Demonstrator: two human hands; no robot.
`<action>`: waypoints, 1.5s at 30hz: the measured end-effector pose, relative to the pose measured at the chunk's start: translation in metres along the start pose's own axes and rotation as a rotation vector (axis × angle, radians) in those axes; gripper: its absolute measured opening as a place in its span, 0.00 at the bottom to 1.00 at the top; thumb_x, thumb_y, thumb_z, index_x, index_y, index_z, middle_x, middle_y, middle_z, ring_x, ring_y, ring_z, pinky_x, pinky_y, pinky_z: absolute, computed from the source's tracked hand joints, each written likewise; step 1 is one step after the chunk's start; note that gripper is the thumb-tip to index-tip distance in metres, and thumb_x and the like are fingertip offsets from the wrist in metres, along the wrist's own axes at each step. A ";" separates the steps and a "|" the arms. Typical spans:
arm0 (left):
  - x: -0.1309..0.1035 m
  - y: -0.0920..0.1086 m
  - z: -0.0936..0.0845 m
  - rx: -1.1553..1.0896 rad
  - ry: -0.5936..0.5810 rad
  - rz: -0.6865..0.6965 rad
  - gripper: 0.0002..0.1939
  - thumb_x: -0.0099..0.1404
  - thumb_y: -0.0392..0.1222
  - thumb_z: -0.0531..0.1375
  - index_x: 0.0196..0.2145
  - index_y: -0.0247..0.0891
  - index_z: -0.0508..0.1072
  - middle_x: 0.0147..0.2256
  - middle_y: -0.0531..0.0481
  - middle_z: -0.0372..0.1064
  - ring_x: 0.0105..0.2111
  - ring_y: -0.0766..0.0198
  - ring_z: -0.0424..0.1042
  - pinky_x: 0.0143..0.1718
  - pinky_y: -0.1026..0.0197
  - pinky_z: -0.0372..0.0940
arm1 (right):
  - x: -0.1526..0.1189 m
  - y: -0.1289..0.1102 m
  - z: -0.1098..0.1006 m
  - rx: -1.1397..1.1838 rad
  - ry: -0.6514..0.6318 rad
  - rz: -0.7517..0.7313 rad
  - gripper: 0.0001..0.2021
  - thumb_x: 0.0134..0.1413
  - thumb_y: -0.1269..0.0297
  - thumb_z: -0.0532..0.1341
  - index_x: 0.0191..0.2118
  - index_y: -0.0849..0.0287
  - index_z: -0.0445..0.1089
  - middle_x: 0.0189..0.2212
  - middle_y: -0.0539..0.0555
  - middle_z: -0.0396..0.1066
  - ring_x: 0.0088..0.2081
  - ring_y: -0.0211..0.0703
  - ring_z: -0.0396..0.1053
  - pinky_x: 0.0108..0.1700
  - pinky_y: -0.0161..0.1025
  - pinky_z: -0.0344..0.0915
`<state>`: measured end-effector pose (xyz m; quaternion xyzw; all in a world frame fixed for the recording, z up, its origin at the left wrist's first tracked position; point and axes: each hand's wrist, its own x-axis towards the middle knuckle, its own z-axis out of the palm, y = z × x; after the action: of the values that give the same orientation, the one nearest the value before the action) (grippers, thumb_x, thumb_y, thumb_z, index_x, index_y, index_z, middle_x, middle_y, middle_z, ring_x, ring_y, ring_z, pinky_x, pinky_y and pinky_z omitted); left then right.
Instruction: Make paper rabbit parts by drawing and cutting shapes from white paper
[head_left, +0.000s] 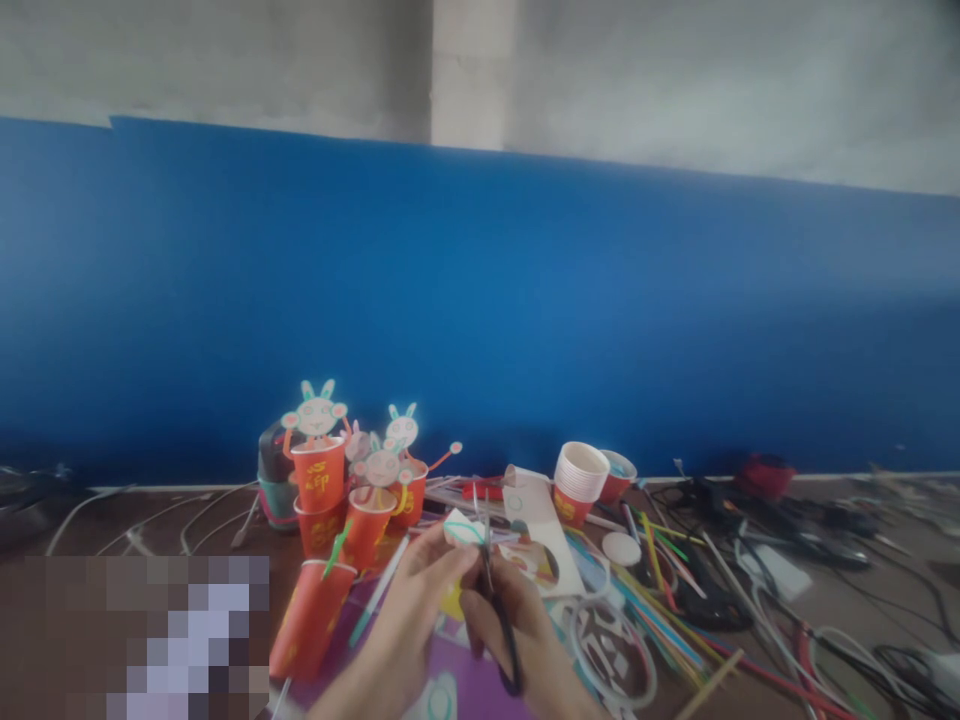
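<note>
Between the fingers of my left hand (420, 590) is a small piece of white paper (463, 527) with a green curved line drawn on it. My right hand (517, 620) is closed around black-handled scissors (504, 620). The scissor blades point up and away from me, right beside the paper; whether they touch it I cannot tell. Under my hands lies a purple sheet (476, 675), with another drawn paper piece (435, 698) near the bottom edge. A white paper strip with cut-outs (551, 540) lies just beyond my right hand.
Red paper cups (319, 475) with paper rabbit figures (315, 415) stand at left; one red cup (311, 620) leans nearer me. A stack of paper cups (581, 470) stands behind at right. Coloured straws (652, 620) and cables (780, 600) spread across the right. A blue panel (480, 300) rises behind.
</note>
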<state>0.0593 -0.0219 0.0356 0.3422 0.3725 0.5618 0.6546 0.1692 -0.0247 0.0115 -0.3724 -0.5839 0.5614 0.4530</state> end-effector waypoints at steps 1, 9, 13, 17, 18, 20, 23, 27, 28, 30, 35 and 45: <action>0.001 0.001 -0.001 0.007 0.002 0.017 0.09 0.50 0.42 0.66 0.25 0.36 0.71 0.21 0.54 0.65 0.20 0.67 0.64 0.20 0.67 0.59 | 0.000 0.001 -0.001 -0.004 -0.002 -0.004 0.25 0.45 0.38 0.61 0.28 0.58 0.60 0.17 0.43 0.56 0.19 0.33 0.53 0.22 0.32 0.53; 0.004 0.007 -0.005 0.057 -0.019 0.086 0.09 0.49 0.40 0.66 0.23 0.37 0.69 0.21 0.55 0.63 0.24 0.67 0.63 0.31 0.66 0.58 | 0.001 0.008 -0.005 0.026 -0.026 0.012 0.21 0.47 0.43 0.63 0.28 0.58 0.61 0.14 0.42 0.57 0.16 0.31 0.52 0.19 0.30 0.49; 0.005 0.007 -0.006 0.090 -0.018 0.097 0.09 0.49 0.42 0.66 0.23 0.37 0.70 0.22 0.54 0.65 0.26 0.65 0.64 0.31 0.65 0.58 | 0.002 0.008 -0.004 0.040 -0.024 0.030 0.21 0.45 0.44 0.64 0.27 0.57 0.60 0.13 0.41 0.57 0.16 0.30 0.51 0.18 0.30 0.48; 0.007 0.006 -0.008 0.112 0.002 0.105 0.10 0.49 0.44 0.66 0.22 0.37 0.70 0.22 0.53 0.67 0.24 0.67 0.63 0.29 0.66 0.57 | 0.002 0.010 -0.003 0.043 -0.018 0.044 0.22 0.44 0.42 0.63 0.27 0.57 0.60 0.13 0.41 0.55 0.14 0.30 0.50 0.17 0.30 0.46; 0.007 0.005 -0.008 0.108 0.007 0.103 0.11 0.49 0.44 0.67 0.22 0.37 0.69 0.22 0.53 0.67 0.24 0.67 0.62 0.28 0.66 0.57 | 0.003 0.010 -0.003 0.042 -0.018 0.045 0.22 0.44 0.42 0.63 0.26 0.57 0.60 0.13 0.41 0.55 0.14 0.30 0.50 0.17 0.30 0.46; 0.008 0.006 -0.009 0.104 0.013 0.097 0.11 0.48 0.43 0.67 0.21 0.37 0.68 0.21 0.54 0.66 0.23 0.68 0.62 0.28 0.66 0.57 | 0.003 0.011 -0.003 0.034 -0.016 0.048 0.22 0.45 0.42 0.63 0.26 0.57 0.60 0.12 0.41 0.55 0.14 0.30 0.50 0.17 0.30 0.45; 0.008 0.007 -0.009 0.113 0.017 0.098 0.11 0.49 0.42 0.67 0.21 0.37 0.67 0.21 0.55 0.65 0.23 0.69 0.61 0.28 0.67 0.56 | 0.003 0.011 -0.004 0.014 -0.022 0.052 0.22 0.45 0.43 0.63 0.26 0.57 0.60 0.12 0.41 0.56 0.14 0.29 0.50 0.17 0.30 0.45; 0.007 0.007 -0.010 0.123 0.011 0.095 0.10 0.51 0.41 0.66 0.21 0.36 0.68 0.21 0.55 0.65 0.23 0.70 0.60 0.28 0.67 0.56 | 0.002 0.007 -0.004 0.012 -0.026 0.037 0.22 0.45 0.43 0.63 0.25 0.57 0.59 0.12 0.40 0.55 0.14 0.29 0.49 0.17 0.29 0.44; 0.006 0.007 -0.010 0.124 0.010 0.095 0.10 0.51 0.41 0.66 0.21 0.36 0.68 0.21 0.55 0.65 0.23 0.70 0.60 0.28 0.67 0.56 | 0.002 0.007 -0.004 0.010 -0.026 0.035 0.22 0.46 0.43 0.63 0.25 0.57 0.59 0.12 0.40 0.55 0.14 0.29 0.49 0.17 0.30 0.44; 0.006 0.006 -0.011 0.126 0.008 0.094 0.11 0.50 0.41 0.67 0.21 0.36 0.67 0.21 0.55 0.65 0.23 0.70 0.60 0.28 0.67 0.56 | 0.002 0.006 -0.004 0.011 -0.023 0.030 0.21 0.46 0.44 0.63 0.25 0.57 0.59 0.11 0.40 0.54 0.14 0.29 0.49 0.17 0.30 0.44; 0.007 0.006 -0.011 0.122 0.018 0.088 0.11 0.50 0.42 0.66 0.21 0.37 0.67 0.21 0.56 0.65 0.22 0.70 0.60 0.26 0.68 0.56 | 0.005 0.012 -0.001 0.049 0.015 0.043 0.19 0.45 0.48 0.66 0.25 0.57 0.60 0.11 0.39 0.52 0.13 0.28 0.48 0.16 0.30 0.43; 0.008 0.005 -0.013 0.101 0.009 0.084 0.09 0.50 0.41 0.67 0.23 0.37 0.70 0.23 0.54 0.68 0.25 0.70 0.63 0.30 0.69 0.58 | 0.004 0.015 0.000 0.101 0.045 0.080 0.18 0.43 0.51 0.68 0.24 0.59 0.63 0.12 0.39 0.52 0.14 0.27 0.46 0.16 0.28 0.43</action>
<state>0.0458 -0.0125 0.0330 0.3878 0.3888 0.5705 0.6107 0.1672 -0.0197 -0.0025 -0.3846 -0.5294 0.5992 0.4612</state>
